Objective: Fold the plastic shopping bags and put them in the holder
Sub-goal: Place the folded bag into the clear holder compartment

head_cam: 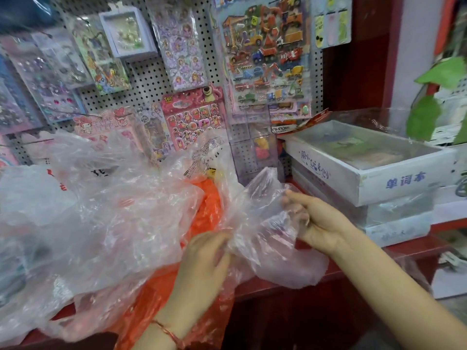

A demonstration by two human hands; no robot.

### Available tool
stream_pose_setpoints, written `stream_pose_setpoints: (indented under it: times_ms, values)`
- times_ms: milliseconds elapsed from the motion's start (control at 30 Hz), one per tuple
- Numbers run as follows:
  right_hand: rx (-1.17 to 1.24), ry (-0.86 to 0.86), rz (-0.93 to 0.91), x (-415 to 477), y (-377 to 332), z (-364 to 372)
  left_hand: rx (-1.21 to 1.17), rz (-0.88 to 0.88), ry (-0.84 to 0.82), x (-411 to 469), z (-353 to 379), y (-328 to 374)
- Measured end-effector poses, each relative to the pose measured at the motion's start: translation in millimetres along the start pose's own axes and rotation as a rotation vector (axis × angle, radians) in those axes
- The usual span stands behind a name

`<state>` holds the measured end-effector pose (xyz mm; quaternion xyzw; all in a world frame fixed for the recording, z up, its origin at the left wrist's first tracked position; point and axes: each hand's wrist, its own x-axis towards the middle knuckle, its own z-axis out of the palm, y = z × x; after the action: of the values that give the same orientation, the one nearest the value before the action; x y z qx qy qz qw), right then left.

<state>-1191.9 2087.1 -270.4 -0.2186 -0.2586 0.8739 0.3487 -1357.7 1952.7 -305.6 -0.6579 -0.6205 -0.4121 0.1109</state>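
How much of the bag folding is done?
Nothing looks folded yet. The left hand and right hand grip one crumpled clear bag. Left to do: that bag, the loose pile and the orange bag on the red counter. No holder is in view.

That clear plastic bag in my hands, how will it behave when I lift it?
Probably floppy: the clear bag sags and crumples between the left hand and right hand. Likely very light, since the film is see-through thin. Its glossy surface may slip from a loose pinch.
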Motion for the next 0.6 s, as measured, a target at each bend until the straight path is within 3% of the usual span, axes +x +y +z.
stream_pose_setpoints:
  times_ms: [67,167,267,367,433,500,600]
  values:
    - [-0.022,0.004,-0.127,-0.3,-6.8,-2.7,-0.305,-0.316,0.042,5.1,-5.4,-1.0]
    - [0.000,-0.005,-0.332,-0.4,-15.0,-7.0,-0.570,-0.709,0.192,12.7,-19.2,-10.7]
    - [-0.305,-0.128,-0.445,-2.9,-12.7,-7.2,-0.785,-0.955,0.175,10.0,-25.1,-18.0]
    - [-0.911,-0.310,-0.507,-23.8,-3.7,4.0,-0.679,-1.039,0.109,5.3,-19.7,-23.6]
    - [-1.301,-0.424,-0.453,-38.9,7.4,12.9,-0.612,-1.049,0.048,3.0,-17.1,-24.4]
    - [-1.412,-0.392,-0.325,-39.1,10.1,15.2,-0.533,-1.000,0.002,1.5,-16.1,-21.6]
    - [-1.281,-0.275,-0.058,-35.8,1.3,20.0,-0.299,-0.873,-0.054,1.3,-18.0,-17.2]
